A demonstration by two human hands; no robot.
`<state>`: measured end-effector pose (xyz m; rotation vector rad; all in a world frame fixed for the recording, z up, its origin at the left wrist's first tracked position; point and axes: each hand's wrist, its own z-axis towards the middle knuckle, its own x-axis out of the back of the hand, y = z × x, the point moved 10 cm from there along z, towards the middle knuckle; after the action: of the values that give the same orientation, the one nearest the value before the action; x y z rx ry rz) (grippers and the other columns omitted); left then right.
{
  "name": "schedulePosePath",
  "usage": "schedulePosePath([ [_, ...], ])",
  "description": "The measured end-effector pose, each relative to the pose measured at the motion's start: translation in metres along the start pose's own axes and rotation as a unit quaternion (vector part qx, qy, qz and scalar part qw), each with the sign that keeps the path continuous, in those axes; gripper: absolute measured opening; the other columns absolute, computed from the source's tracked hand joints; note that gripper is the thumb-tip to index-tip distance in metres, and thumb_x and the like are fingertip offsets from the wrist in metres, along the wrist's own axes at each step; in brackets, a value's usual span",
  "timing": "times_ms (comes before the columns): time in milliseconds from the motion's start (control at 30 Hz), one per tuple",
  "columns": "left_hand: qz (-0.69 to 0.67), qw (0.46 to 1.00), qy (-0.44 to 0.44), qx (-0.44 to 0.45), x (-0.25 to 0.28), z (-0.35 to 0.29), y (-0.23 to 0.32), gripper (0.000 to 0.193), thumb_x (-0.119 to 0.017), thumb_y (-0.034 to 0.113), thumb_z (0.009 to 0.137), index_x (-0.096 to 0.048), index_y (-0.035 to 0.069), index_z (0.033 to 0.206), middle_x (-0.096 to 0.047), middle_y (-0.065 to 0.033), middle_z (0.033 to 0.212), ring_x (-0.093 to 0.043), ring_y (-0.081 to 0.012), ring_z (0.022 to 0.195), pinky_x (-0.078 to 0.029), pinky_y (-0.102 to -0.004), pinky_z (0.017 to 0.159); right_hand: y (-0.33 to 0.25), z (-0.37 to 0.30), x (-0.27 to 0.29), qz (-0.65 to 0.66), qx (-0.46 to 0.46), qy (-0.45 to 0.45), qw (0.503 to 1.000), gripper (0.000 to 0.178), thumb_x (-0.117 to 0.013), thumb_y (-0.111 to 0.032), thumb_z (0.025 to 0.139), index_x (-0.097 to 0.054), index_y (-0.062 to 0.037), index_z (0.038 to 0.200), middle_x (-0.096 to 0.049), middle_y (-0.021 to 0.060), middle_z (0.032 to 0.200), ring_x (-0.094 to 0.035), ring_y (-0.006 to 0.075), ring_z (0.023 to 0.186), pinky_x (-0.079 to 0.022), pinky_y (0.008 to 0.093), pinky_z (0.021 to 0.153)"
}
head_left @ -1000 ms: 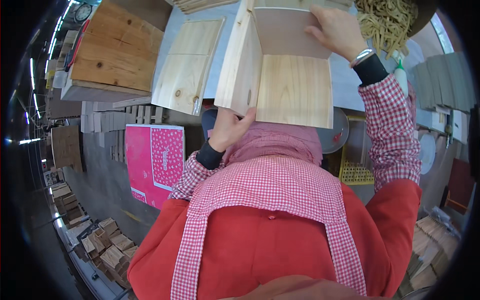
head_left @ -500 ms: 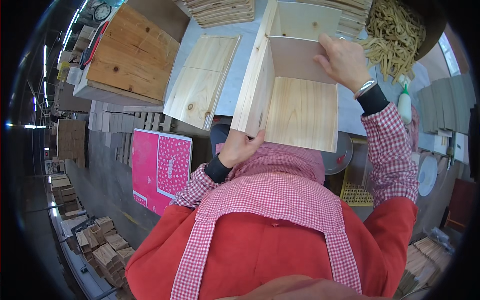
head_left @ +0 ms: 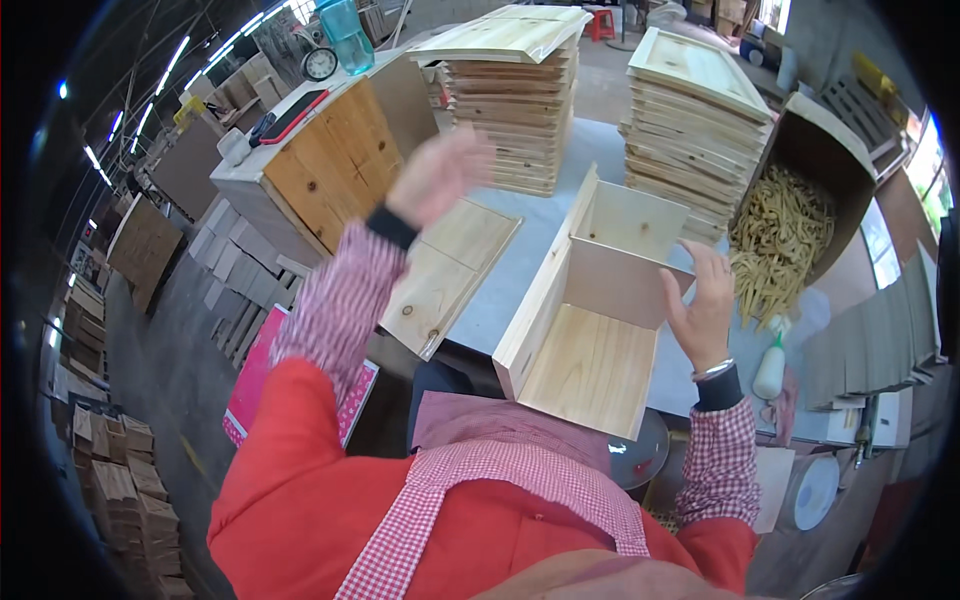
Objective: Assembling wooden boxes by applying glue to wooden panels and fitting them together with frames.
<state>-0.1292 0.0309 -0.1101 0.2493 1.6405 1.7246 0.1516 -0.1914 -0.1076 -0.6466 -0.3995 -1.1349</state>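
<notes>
A partly built wooden box (head_left: 590,365) stands on the table's near edge, with a pale bottom panel, a left side wall and a grey-brown divider (head_left: 615,285) across it. My right hand (head_left: 703,305) is at the divider's right end, thumb and fingers apart; I cannot tell whether it touches the edge. Raised to the left of the box is my left hand (head_left: 440,175), smeared by motion, its fingers stretched out and nothing seen in them. Below it lies a loose grooved wood panel (head_left: 455,270) on the table.
Two tall stacks, the left panel stack (head_left: 510,115) and the right panel stack (head_left: 695,130), stand at the back. Rubber-band-like strips (head_left: 785,240) fill a bin at the right, near a glue bottle (head_left: 769,370). A wooden cabinet (head_left: 335,150) carries a phone (head_left: 296,115).
My left hand has let go of the box's near left corner and swung up toward the far left. My right hand's fingers have spread at the divider. The view has tilted up.
</notes>
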Motion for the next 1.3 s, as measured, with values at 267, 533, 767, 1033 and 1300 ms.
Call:
schedulePosePath([
  [267, -0.285, 0.916, 0.225, -0.170, 0.015, 0.105, 0.119, 0.047, -0.060, 0.029, 0.090, -0.044, -0.003, 0.120, -0.052, -0.0180, 0.120, -0.051, -0.0336, 0.114, -0.043, -0.0510, 0.101, -0.028, -0.032, 0.017, 0.032, -0.007, -0.004, 0.999, 0.041, -0.071, -0.013, 0.077, -0.056, -0.0004, 0.114, -0.060, 0.0168, 0.108, -0.056, 0.0343, 0.100, -0.041, 0.0421, 0.088],
  [533, -0.418, 0.895, -0.080, -0.134, -0.103, -0.003, 0.150, 0.030, -0.056, 0.010, 0.089, -0.051, -0.011, 0.109, -0.056, -0.0218, 0.109, -0.051, -0.0363, 0.111, -0.052, -0.0402, 0.096, -0.068, 0.011, 0.018, 0.279, -0.042, 0.056, 0.958, 0.056, -0.073, -0.017, 0.080, -0.050, 0.0042, 0.125, -0.060, 0.0192, 0.116, -0.060, 0.0298, 0.105, -0.049, 0.0380, 0.087],
  [767, -0.168, 0.980, -0.076, -0.073, -0.211, -0.086, 0.038, 0.037, -0.058, 0.018, 0.092, -0.050, -0.003, 0.122, -0.060, -0.0156, 0.114, -0.058, -0.0253, 0.108, -0.049, -0.0396, 0.095, -0.110, 0.038, 0.023, 0.635, -0.113, 0.229, 0.729, 0.055, -0.070, -0.016, 0.085, -0.047, 0.0053, 0.130, -0.058, 0.0123, 0.120, -0.057, 0.0221, 0.108, -0.046, 0.0333, 0.092],
  [1033, 0.119, 0.920, -0.325, 0.182, -0.245, -0.135, -0.037, 0.054, -0.062, 0.028, 0.088, -0.049, -0.006, 0.128, -0.059, -0.0178, 0.121, -0.058, -0.0300, 0.115, -0.048, -0.0388, 0.096, -0.063, -0.109, 0.110, -0.254, 0.032, 0.251, 0.934, 0.023, -0.061, -0.005, 0.087, -0.063, 0.0052, 0.108, -0.064, 0.0157, 0.108, -0.063, 0.0234, 0.095, -0.050, 0.0355, 0.086],
  [1300, 0.331, 0.942, -0.059, -0.009, -0.101, 0.026, -0.011, 0.044, -0.053, 0.028, 0.097, -0.050, 0.003, 0.132, -0.055, -0.0104, 0.129, -0.053, -0.0255, 0.120, -0.048, -0.0342, 0.093, 0.034, -0.239, 0.125, 0.147, -0.378, 0.234, 0.884, 0.035, -0.066, -0.003, 0.085, -0.056, 0.0080, 0.117, -0.063, 0.0155, 0.112, -0.062, 0.0240, 0.100, -0.048, 0.0337, 0.088],
])
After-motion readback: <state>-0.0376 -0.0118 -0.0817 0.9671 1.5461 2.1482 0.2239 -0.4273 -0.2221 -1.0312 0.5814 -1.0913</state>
